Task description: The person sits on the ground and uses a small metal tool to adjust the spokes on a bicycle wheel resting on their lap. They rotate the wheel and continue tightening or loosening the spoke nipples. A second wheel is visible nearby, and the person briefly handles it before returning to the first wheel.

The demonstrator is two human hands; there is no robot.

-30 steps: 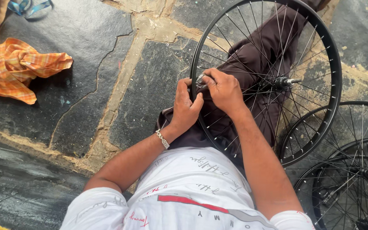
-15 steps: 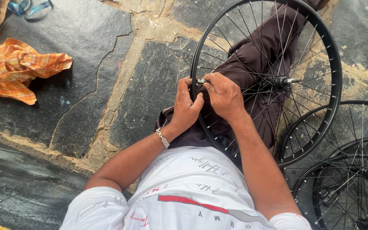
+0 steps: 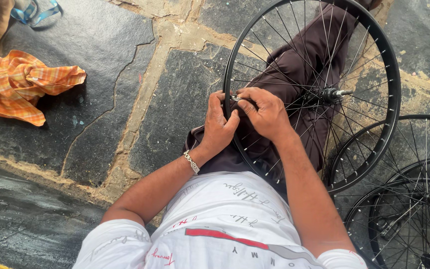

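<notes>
Three spoked wheels show on a floor (image 3: 75, 74) of dark stone slabs with pale joints. The biggest, a black wheel (image 3: 393, 99), lies across the person's lap over dark trousers (image 3: 299, 60), its hub (image 3: 332, 93) with a short axle near the middle. Two more wheels (image 3: 414, 209) lie overlapped at the lower right, just beside the first one's rim. An orange checked cloth (image 3: 26, 84) lies crumpled at the left, well apart from the wheels, with a blue strap (image 3: 41, 12) above it at the top edge. The left hand (image 3: 217, 124), a metal bracelet (image 3: 191, 162) on its wrist, is curled around the near side of the rim from outside. The right hand (image 3: 265, 112) reaches through the spokes, its fingers pinched on a small metal piece (image 3: 235, 98) at the rim, touching the left hand's fingertips.
</notes>
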